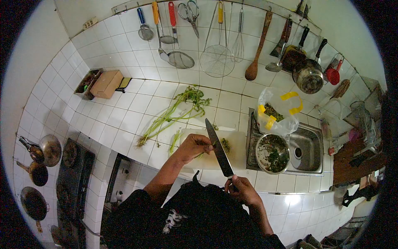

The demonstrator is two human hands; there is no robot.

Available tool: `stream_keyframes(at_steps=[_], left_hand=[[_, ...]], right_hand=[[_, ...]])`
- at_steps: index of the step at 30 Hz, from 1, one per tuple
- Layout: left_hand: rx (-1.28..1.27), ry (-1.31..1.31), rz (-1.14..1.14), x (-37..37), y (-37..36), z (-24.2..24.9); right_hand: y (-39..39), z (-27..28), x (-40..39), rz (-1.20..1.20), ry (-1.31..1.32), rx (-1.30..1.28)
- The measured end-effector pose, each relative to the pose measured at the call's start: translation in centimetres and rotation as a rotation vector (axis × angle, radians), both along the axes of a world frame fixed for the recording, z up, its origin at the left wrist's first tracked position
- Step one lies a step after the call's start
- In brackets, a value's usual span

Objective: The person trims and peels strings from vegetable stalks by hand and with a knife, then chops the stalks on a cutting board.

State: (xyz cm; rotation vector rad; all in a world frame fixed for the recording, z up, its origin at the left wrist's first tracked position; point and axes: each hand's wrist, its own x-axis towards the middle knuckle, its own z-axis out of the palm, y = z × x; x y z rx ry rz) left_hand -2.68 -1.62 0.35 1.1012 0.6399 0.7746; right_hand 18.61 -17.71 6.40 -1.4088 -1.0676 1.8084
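Note:
My right hand [245,190] is wrapped round the handle of a kitchen knife [219,150], its broad blade slanting up and left over a white cutting board [237,151]. Against the blade's left side, the bent fingers of my left hand [194,147] are drawn together; what they pinch, if anything, is hidden. Chopped greens [225,146] lie on the board just right of the blade. Some cut green stalks [175,141] rest at the board's left end. Beyond them, a bunch of leafy celery [176,113] with roots is spread on the white tiled counter [120,120].
At the right, a metal bowl [273,153] of chopped greens sits beside the sink [309,143]. A plastic bag [277,112] with greens stands behind it. Strainers, a whisk [238,45] and a wooden spoon [259,50] hang on the wall. A stove [74,178] is at left.

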Motion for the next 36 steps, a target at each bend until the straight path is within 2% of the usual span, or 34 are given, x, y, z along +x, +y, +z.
stream_keyframes(at_steps=[4,6,9,13,16,19,21,22,24,27,31,36], left_hand=[[0.057,-0.013,0.040,-0.3,0.0,0.3],[-0.163,-0.128,0.030,-0.6,-0.2,1.6],[-0.174,-0.218,0.007,-0.3,0.6,-1.0],[-0.104,-0.119,-0.001,-0.9,0.5,-2.1],[-0.105,-0.201,-0.088,-1.6,0.7,-1.5],[-0.015,-0.184,-0.010,-1.8,0.9,-0.9],[-0.020,-0.300,-0.004,-2.0,1.4,-1.2],[-0.018,-0.302,-0.001,-2.1,1.3,-0.9],[-0.035,-0.070,0.026,-2.3,0.8,-0.2],[-0.049,-0.121,0.010,-2.2,0.7,-1.1],[-0.026,-0.125,-0.031,-2.0,1.1,-1.8],[-0.003,-0.141,0.068,-1.3,0.9,-0.6]], right_hand=[[0.0,-1.4,-0.2,-0.021,-0.014,0.026],[0.1,-1.7,-0.3,-0.041,-0.034,0.006],[0.2,-0.6,-0.3,-0.016,-0.085,0.001],[0.3,-1.0,-0.7,-0.031,-0.046,0.048],[0.6,-0.5,-0.9,-0.016,-0.057,0.083],[0.7,-1.3,-1.1,0.010,-0.035,0.085],[0.5,-2.5,-1.4,-0.077,-0.009,0.090],[0.5,-2.4,-1.4,-0.074,-0.011,0.091],[0.4,-1.9,-1.4,-0.089,-0.003,0.078],[0.6,-0.1,-1.0,-0.014,-0.028,0.006],[0.6,-0.9,-1.0,-0.003,-0.030,0.003],[0.2,-2.4,-1.2,-0.066,-0.017,0.025]])
